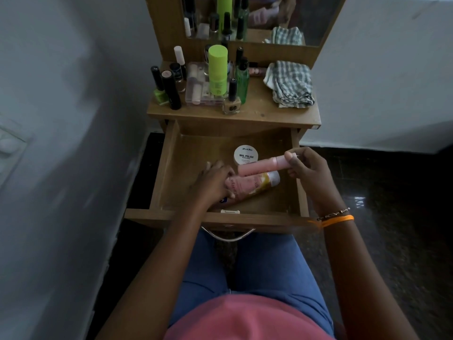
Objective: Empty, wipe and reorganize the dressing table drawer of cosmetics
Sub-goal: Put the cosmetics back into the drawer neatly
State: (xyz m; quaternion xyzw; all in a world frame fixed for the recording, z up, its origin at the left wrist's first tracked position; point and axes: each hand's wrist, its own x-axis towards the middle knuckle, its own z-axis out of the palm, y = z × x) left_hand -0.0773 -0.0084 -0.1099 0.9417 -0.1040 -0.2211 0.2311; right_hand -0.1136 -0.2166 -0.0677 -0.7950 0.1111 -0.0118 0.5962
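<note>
The wooden drawer (171, 168) of the dressing table stands pulled out in front of me. Inside it lie a white round nail polish remover tub (245, 154) and a pink bottle with a gold and silver end (255, 186). My left hand (212, 184) lies over the left part of that pink bottle, fingers curled around it. My right hand (307, 168) grips the cap end of a slim pink tube (262, 166), held level just above the bottle. A checked cloth (290, 84) sits crumpled on the tabletop's right side.
The tabletop (257, 111) carries several cosmetics on its left half: a lime green bottle (217, 69), nail polishes, a black mascara tube (170, 90), a green clear bottle (242, 84) and a clear case. A mirror (269, 18) rises behind. Walls close in left and right.
</note>
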